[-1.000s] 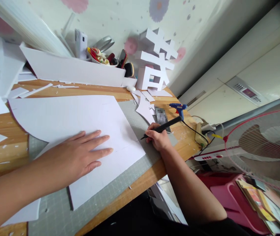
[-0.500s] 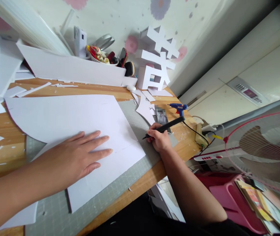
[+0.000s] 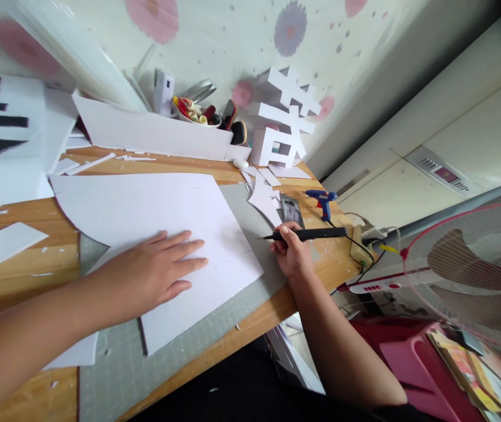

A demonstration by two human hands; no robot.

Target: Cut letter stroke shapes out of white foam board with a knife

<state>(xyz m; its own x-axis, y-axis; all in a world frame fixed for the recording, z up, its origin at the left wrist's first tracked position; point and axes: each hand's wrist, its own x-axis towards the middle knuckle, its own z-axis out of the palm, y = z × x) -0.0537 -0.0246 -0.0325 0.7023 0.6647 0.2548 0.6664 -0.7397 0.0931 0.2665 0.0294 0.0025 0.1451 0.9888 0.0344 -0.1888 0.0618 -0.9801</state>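
On the wooden bench (image 3: 21, 275), with the grey cutting mat (image 3: 114, 375) as the landmark, a large white foam sheet (image 3: 145, 211) lay across the mat's upper part and ran off its left edge onto the wood. Left of the mat, loose white offcuts (image 3: 13, 240) rested on the bench. The left hand (image 3: 158, 272) lay flat on the sheet over the mat, palm down, fingers spread and pointing right, its grip wide and closed on nothing. A thin cut line (image 3: 233, 256) crossed the sheet just right of those fingertips. At the mat's right edge, the right hand (image 3: 292, 255) rested beside the sheet's corner, its grip closed around a black corded cutting pen (image 3: 307, 235), held nearly level with the tip pointing left toward the sheet but clear of it. Beyond the mat's far right corner stood a blue glue gun (image 3: 323, 199) and a white block character (image 3: 285, 120). Right of the bench stood a red-rimmed fan (image 3: 466, 258).
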